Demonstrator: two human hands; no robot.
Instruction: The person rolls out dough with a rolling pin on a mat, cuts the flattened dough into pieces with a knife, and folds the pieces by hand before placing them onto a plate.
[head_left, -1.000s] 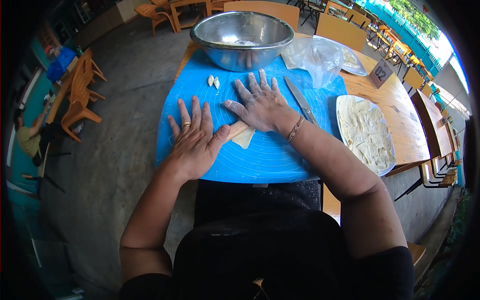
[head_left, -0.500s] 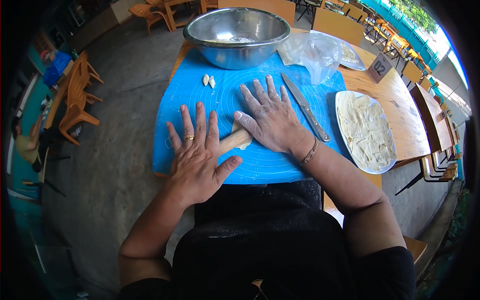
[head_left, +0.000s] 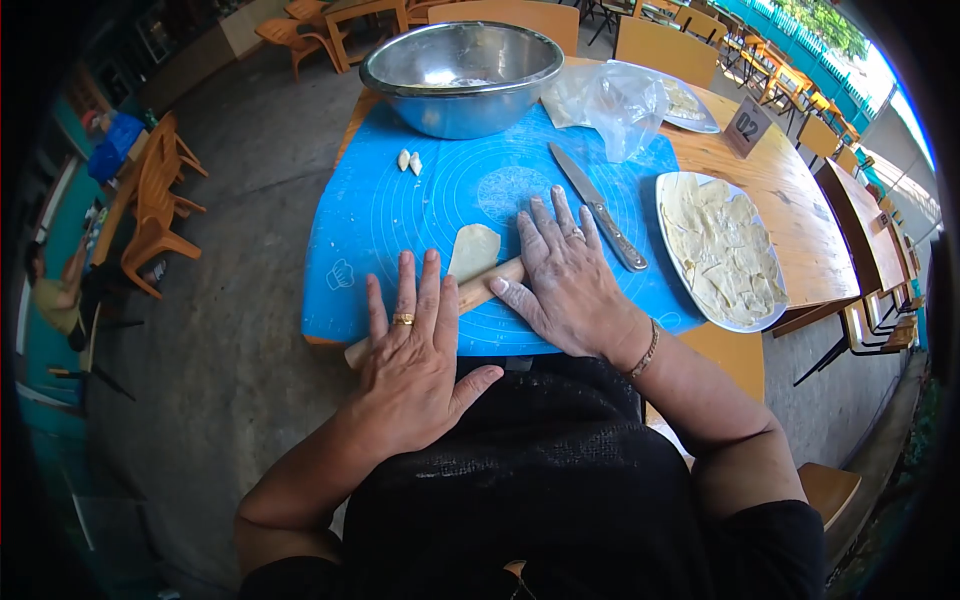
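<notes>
Wooden rolling pin (head_left: pixel 480 290) lies slantwise on a blue silicone mat (head_left: pixel 390 210), pressed under the flat, spread palms of the left hand (head_left: pixel 420 350) and floury right hand (head_left: pixel 570 285), neither closing a grip; thin pale dough (head_left: pixel 472 248) spreads at its 12 o'clock. Toward 12 a steel bowl (head_left: pixel 460 75) holds white flour, and at 3 a white plate (head_left: pixel 668 240) carries dough sheets beside a knife (head_left: pixel 598 208) on the wooden counter (head_left: pixel 790 215).

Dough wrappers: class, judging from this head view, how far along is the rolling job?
Done: a plate holds a pile of flat wrappers. In hand: both hands, left hand and right hand, press flat on a rolling pin over one thin dough sheet on the blue mat. Left: two small dough lumps wait unrolled near the steel bowl.
</notes>
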